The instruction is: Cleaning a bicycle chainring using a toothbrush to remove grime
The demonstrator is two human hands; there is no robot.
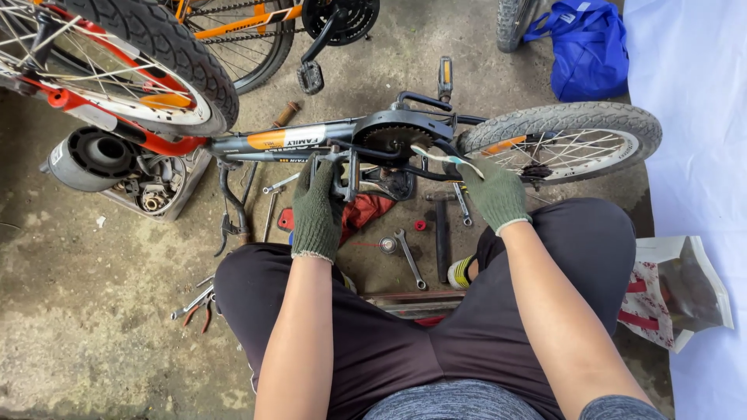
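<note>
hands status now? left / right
Left hand: closed around the bike frame near the crank.
Right hand: closed on a toothbrush at the chainring.

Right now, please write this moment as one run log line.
left hand: gripping pedal crank | right hand: holding toothbrush at chainring | bicycle: lying on floor

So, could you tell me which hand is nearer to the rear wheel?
Right. The right hand sits beside the rear wheel; the left hand is farther off, at the frame.
</note>
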